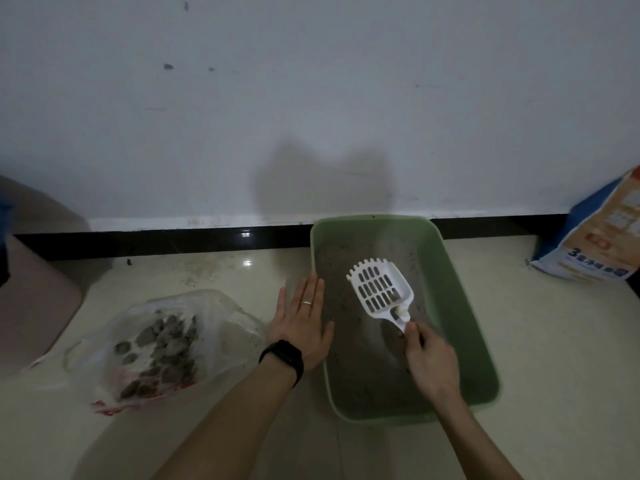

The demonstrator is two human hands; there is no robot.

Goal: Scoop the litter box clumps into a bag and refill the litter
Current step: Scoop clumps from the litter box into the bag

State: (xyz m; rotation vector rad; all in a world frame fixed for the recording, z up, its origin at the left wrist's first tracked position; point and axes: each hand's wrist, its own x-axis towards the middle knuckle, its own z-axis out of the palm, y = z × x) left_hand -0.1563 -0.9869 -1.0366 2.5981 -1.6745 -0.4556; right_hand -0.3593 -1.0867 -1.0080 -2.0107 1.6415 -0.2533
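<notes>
The right hand [431, 365] grips the handle of a white slotted scoop [379, 291] above grey litter in the green litter box [485, 358]. The left hand [304, 323] lies flat, fingers straight, on its left rim. A clear plastic bag [214, 313] of grey clumps [162, 355] sits on the floor further left.

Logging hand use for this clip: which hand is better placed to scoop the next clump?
Right. The right hand grips the scoop by its handle, head over the litter in the green box. The left hand lies flat on the box's left rim, holding nothing.
</notes>
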